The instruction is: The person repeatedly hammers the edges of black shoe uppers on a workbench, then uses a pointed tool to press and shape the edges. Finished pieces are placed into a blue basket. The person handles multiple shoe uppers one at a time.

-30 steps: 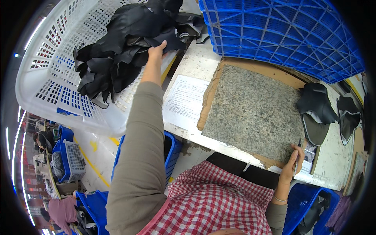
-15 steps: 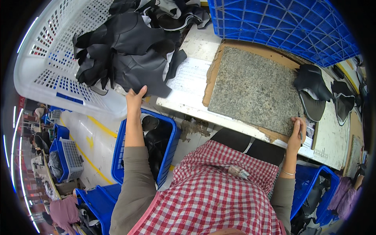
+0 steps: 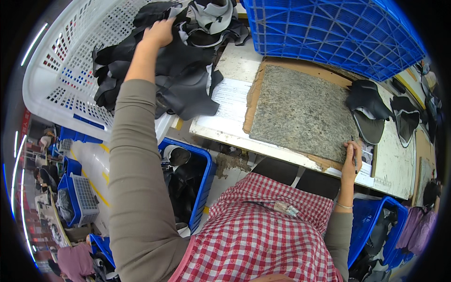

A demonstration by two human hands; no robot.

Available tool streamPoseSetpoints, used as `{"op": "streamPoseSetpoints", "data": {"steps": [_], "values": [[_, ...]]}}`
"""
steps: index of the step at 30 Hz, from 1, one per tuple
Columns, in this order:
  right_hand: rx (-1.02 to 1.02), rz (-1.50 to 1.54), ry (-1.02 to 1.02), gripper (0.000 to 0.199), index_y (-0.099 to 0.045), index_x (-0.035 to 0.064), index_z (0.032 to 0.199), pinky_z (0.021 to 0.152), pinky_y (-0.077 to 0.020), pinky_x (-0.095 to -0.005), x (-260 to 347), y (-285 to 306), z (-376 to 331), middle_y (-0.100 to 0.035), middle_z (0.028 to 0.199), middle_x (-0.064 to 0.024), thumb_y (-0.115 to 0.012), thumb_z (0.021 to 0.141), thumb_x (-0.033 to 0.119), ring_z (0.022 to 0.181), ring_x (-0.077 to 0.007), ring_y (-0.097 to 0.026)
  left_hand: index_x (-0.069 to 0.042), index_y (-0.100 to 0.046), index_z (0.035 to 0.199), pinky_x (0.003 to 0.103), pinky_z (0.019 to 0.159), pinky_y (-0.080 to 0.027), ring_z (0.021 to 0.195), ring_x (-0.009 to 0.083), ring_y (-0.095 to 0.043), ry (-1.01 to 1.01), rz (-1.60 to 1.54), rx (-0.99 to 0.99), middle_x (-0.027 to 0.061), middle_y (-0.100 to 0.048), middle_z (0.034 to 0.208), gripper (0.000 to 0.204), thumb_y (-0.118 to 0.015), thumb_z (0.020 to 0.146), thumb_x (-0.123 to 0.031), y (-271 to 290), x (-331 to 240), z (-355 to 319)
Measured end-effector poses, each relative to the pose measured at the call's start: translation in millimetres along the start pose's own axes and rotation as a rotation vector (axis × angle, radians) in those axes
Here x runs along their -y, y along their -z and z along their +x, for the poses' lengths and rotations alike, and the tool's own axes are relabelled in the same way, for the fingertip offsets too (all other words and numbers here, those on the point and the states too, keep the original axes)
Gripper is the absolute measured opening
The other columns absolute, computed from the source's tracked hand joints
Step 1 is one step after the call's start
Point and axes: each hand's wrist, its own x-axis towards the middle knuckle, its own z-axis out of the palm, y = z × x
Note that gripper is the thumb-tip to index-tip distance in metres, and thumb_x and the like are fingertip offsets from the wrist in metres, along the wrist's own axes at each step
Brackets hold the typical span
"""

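My left hand (image 3: 161, 33) reaches over the far left pile, its fingers closed at the edge of a black shoe upper piece (image 3: 181, 58); its fingertips are partly hidden. More black upper pieces (image 3: 190, 96) lie overlapped beneath it, in and across the rim of a white perforated basket (image 3: 44, 77). My right hand (image 3: 351, 159) is closed around a slim dark pen (image 3: 355, 164), by the near right corner of a speckled grey stone slab (image 3: 303, 110). The slab rests on brown cardboard (image 3: 253, 96) on the white table (image 3: 225, 134).
A printed sheet (image 3: 231, 101) lies left of the slab. Two black shoe uppers (image 3: 369, 105) (image 3: 405, 120) lie to its right. A blue crate (image 3: 329, 35) stands tilted behind it. Below the table are blue bins (image 3: 203, 181) (image 3: 371, 218) with dark pieces in them.
My left hand has moved away from me, from the pile's near edge to its far part. The near upper pieces have shifted slightly right. My right hand stays at the slab's corner with the pen.
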Motion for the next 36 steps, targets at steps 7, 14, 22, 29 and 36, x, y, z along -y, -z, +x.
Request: {"op": "streamPoseSetpoints", "data": {"steps": [7,14,22,29,36], "values": [[0.000,-0.016,0.016,0.020,-0.066,-0.0003,0.114,0.093,-0.0484,-0.0277,-4.1,0.8,0.4,-0.071,0.104,-0.0094,-0.057,0.108,0.016,0.099,-0.0142,-0.064,0.000,-0.074,0.120,0.044,0.104,-0.050,0.120,0.0402,-0.067,0.305,0.030,0.362,0.0261,-0.070,0.124,0.106,-0.043,0.081,-0.093,18.4,-19.1,-101.1],[0.029,0.030,0.081,0.017,-0.066,-0.0007,0.112,0.090,-0.0501,-0.0281,-4.4,1.8,3.4,-0.068,0.105,-0.0077,-0.058,0.107,0.013,0.096,-0.0151,-0.067,0.000,-0.038,0.156,0.073,0.113,-0.025,0.134,0.0364,-0.055,0.160,0.575,0.037,0.0236,-0.062,0.139,0.106,-0.071,0.082,-0.068,-23.4,-74.7,-148.4],[0.049,0.096,0.072,0.019,-0.068,0.0012,0.111,0.087,-0.0513,-0.0280,-2.6,15.9,-4.3,-0.072,0.099,-0.0075,-0.059,0.107,0.018,0.095,-0.0142,-0.067,-0.010,-0.077,0.108,0.052,0.091,-0.056,0.107,0.0420,-0.070,0.482,-0.179,-0.153,0.0196,-0.073,0.115,0.038,-0.061,0.098,-0.043,-35.2,6.7,-123.3],[0.034,0.469,-0.227,0.038,-0.071,-0.0031,0.093,0.065,-0.0379,-0.0247,-3.3,25.4,3.1,-0.056,0.072,-0.0003,-0.056,0.109,0.028,0.067,-0.0080,-0.047,-0.004,-0.075,0.119,0.034,0.081,-0.059,0.092,0.0304,-0.076,-0.093,-0.455,-1.008,0.0167,-0.077,0.104,0.025,-0.069,0.095,-0.005,72.6,-18.1,-197.1],[0.020,0.423,-0.151,0.024,-0.060,0.0047,0.122,0.071,-0.0425,-0.0253,16.4,2.6,3.0,-0.058,0.085,-0.0022,-0.057,0.107,0.024,0.073,-0.0098,-0.052,-0.009,-0.071,0.122,0.041,0.102,-0.057,0.116,0.0316,-0.069,-1.019,-0.831,-0.485,0.0130,-0.073,0.119,0.036,-0.068,0.087,0.000,0.7,-236.9,-205.0]]}}
